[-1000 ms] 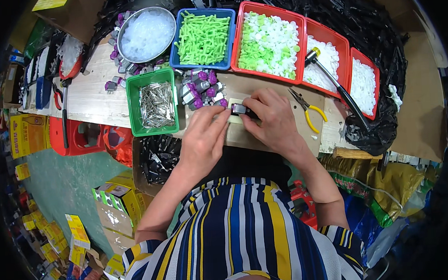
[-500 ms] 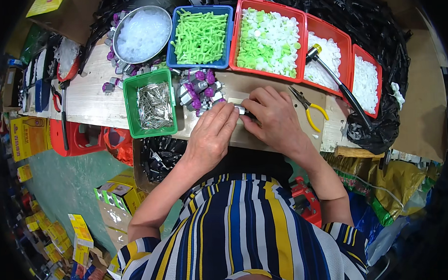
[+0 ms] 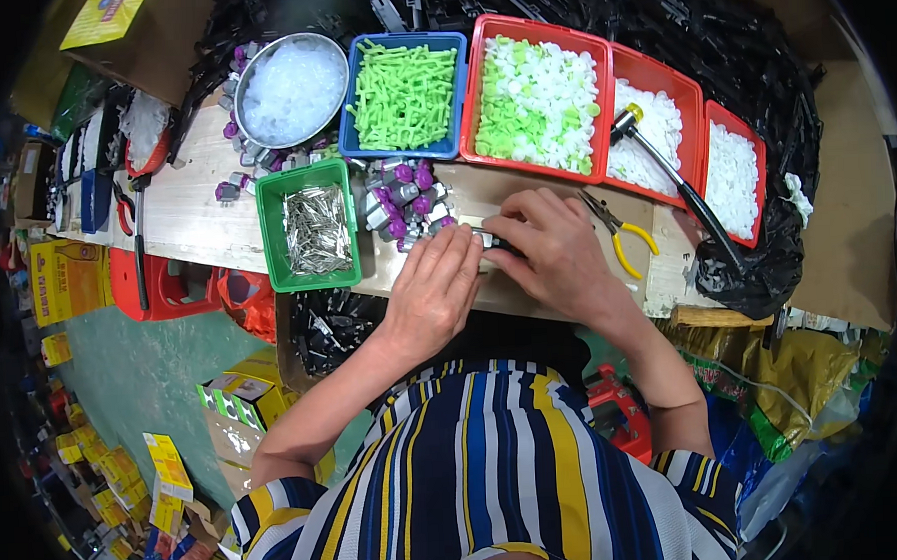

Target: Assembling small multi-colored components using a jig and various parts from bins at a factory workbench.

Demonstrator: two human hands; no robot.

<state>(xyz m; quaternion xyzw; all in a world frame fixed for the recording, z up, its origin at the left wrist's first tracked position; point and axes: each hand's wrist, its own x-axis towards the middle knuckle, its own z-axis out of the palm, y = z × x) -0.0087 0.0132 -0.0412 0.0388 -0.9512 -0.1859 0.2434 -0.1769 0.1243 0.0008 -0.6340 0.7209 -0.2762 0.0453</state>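
My left hand (image 3: 431, 293) and my right hand (image 3: 550, 254) meet over the near part of the bench, fingers closed around a small grey-and-black part (image 3: 488, 239). Most of that part is hidden under the fingers, so its kind does not show. Just beyond my left fingertips lies a heap of small grey-and-purple pieces (image 3: 405, 196). A green bin (image 3: 265, 238) of thin metal pins stands left of my left hand. Pliers with yellow handles (image 3: 619, 241) lie to the right of my right hand.
Across the back stand a metal bowl (image 3: 292, 92) of clear pieces, a blue bin (image 3: 403, 147) of green sticks and red bins (image 3: 477, 129) of white and green caps. A hammer (image 3: 679, 180) leans over the right-hand bins. Black plastic parts (image 3: 647, 16) are piled behind.
The bench and its bins sit slightly lower in the picture. Both hands stay together around the small part, with a slight shift in my fingers.
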